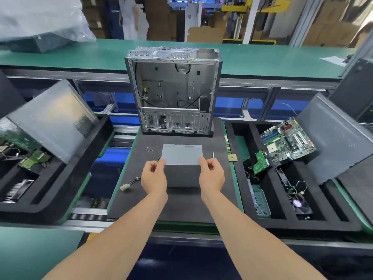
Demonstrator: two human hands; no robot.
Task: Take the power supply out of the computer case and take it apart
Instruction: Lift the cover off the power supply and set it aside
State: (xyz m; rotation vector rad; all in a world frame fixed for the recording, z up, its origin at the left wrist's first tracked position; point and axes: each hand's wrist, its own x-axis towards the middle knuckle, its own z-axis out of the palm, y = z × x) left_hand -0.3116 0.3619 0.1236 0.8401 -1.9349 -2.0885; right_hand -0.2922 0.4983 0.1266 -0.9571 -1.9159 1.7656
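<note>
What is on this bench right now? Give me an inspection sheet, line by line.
Surface: dark foam mat on a green bench.
Job's things: grey power supply out on the mat; open computer case stands behind it.
Clutter: small screws and a thin metal tool beside the power supply.
Grippers: left hand and right hand grip the power supply's near corners.
Cables: wire bundle with white plug trails left.
Surroundings: tray with circuit board on the right; another tray on the left.
</note>
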